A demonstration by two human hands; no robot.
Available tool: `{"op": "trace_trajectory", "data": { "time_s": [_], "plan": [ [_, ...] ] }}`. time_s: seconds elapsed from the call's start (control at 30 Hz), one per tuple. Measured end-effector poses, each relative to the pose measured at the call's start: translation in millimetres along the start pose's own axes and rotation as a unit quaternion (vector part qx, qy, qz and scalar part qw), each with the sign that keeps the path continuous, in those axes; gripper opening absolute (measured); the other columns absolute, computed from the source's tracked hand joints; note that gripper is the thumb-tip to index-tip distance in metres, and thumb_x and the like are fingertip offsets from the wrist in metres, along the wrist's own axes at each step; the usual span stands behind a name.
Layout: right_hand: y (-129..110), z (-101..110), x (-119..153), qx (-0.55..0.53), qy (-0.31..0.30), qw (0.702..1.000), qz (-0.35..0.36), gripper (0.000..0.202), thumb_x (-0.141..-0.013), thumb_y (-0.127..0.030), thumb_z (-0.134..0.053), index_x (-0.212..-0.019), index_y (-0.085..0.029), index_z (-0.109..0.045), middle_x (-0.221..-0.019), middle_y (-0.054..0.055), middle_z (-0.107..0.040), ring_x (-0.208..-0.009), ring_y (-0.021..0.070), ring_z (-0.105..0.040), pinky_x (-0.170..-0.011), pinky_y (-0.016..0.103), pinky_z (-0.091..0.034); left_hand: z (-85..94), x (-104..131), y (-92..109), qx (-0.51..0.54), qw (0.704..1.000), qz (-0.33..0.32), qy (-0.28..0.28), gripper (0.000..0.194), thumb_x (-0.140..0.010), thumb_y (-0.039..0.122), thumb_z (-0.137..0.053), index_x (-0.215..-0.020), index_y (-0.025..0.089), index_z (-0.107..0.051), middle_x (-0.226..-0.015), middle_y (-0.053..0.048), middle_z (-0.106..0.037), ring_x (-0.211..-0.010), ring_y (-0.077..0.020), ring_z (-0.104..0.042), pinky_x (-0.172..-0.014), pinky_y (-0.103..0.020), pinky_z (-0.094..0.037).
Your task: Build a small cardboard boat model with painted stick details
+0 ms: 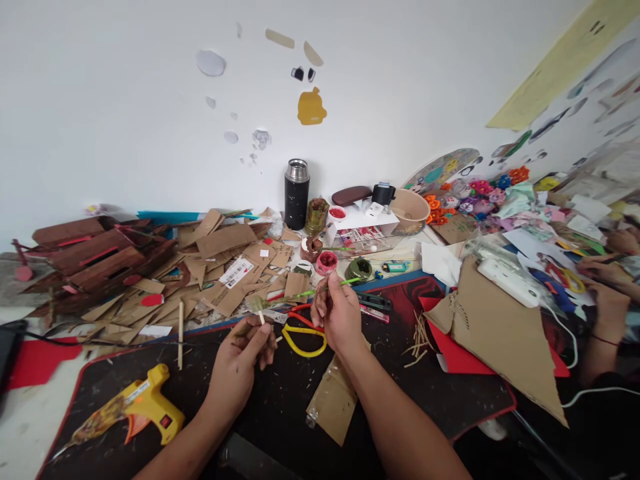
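Two bare hands meet over the back edge of the black mat [400,400] laid across the table [15,427]. The left hand [249,348] pinches a short pale stick [261,318] between thumb and fingers, its tip pointing towards the back edge of the table. The right hand [337,312] has its fingers closed round the green handle of a paintbrush [303,293], whose bristles sit at the stick's tip; whether they touch it, I cannot tell.

As far as it shows, the stick is pale and bare, so coating it looks barely begun, with most of its visible length left; the part inside the fingers is hidden. Another pale stick [181,333] lies uncoated across the mat's back edge, left of the hands. By contrast, the brown model [100,257] at the table's back left corner looks largely painted.

Open and ready beyond the mat's back edge stand a green paint pot [359,273] and a red paint pot [327,268]. Scissors [285,333] lie between the hands, and a yellow glue gun [150,403] rests towards the mat's left edge.
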State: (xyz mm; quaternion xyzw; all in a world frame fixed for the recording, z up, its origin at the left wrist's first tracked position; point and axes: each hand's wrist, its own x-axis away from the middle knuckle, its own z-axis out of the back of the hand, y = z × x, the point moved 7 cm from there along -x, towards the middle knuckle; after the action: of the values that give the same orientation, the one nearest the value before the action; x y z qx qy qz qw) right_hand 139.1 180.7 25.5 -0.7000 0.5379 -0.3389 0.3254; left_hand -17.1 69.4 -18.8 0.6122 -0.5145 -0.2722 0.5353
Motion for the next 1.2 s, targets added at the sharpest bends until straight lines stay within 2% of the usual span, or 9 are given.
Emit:
{"op": "trace_trajectory", "data": {
  "time_s": [0.13,0.33,0.6,0.8,1.03,1.2],
  "plan": [
    [1.8,-0.8,-0.6,0.003,-0.004,1.000,-0.009,0.057,-0.085,-0.070,-0.080,-0.069,-0.019,-0.061,-0.046,-0.007,-0.050,-0.031,0.0090,-0.046,-0.031,0.019,-0.029,-0.3,0.6,0.6,-0.004,1.000,0.002,0.001,0.035,-0.092,0.049,-0.080,-0.087,0.020,-0.063,-0.068,0.003,-0.066,-0.050,-0.0093,-0.054,-0.045,-0.020,-0.040],
    [0.6,-1.9,0.2,0.013,-0.008,1.000,-0.010,0.057,-0.085,-0.070,-0.080,-0.067,-0.019,-0.060,-0.041,-0.009,-0.044,-0.029,0.0083,-0.043,-0.030,0.018,-0.028,-0.1,-0.5,-0.5,0.001,1.000,0.004,0.006,0.034,-0.091,0.049,-0.080,-0.088,0.021,-0.061,-0.068,0.003,-0.066,-0.049,-0.0100,-0.055,-0.044,-0.021,-0.039],
    [1.6,-2.5,0.8,0.016,-0.012,1.000,-0.015,0.057,-0.085,-0.071,-0.079,-0.070,-0.018,-0.062,-0.045,-0.007,-0.050,-0.030,0.0093,-0.047,-0.031,0.018,-0.028,-1.5,-0.3,1.9,-0.013,1.000,0.002,0.005,0.035,-0.091,0.050,-0.080,-0.083,0.020,-0.063,-0.068,0.002,-0.066,-0.050,-0.0103,-0.055,-0.044,-0.022,-0.040],
    [0.9,-2.7,0.7,0.016,-0.016,1.000,-0.011,0.056,-0.086,-0.068,-0.080,-0.067,-0.019,-0.060,-0.042,-0.009,-0.044,-0.029,0.0086,-0.044,-0.031,0.018,-0.028,-1.3,-0.1,2.7,0.001,1.000,0.003,0.008,0.033,-0.090,0.048,-0.081,-0.087,0.021,-0.062,-0.067,0.003,-0.066,-0.049,-0.0104,-0.054,-0.044,-0.021,-0.040],
    [0.6,-2.7,0.8,0.019,-0.009,1.000,-0.011,0.057,-0.085,-0.072,-0.077,-0.073,-0.019,-0.062,-0.046,-0.007,-0.051,-0.031,0.0095,-0.048,-0.031,0.018,-0.028,-2.3,1.0,4.7,-0.006,1.000,0.005,0.010,0.035,-0.089,0.050,-0.081,-0.083,0.020,-0.062,-0.066,0.003,-0.065,-0.049,-0.0108,-0.054,-0.044,-0.022,-0.040],
    [1.8,-3.7,2.1,0.032,-0.021,0.999,-0.019,0.056,-0.088,-0.071,-0.076,-0.071,-0.019,-0.061,-0.044,-0.009,-0.046,-0.030,0.0087,-0.045,-0.031,0.018,-0.028,-2.8,0.4,5.4,-0.002,1.000,0.006,0.012,0.034,-0.089,0.048,-0.081,-0.085,0.021,-0.062,-0.067,0.003,-0.065,-0.049,-0.0107,-0.054,-0.044,-0.022,-0.040]
  ]
}}
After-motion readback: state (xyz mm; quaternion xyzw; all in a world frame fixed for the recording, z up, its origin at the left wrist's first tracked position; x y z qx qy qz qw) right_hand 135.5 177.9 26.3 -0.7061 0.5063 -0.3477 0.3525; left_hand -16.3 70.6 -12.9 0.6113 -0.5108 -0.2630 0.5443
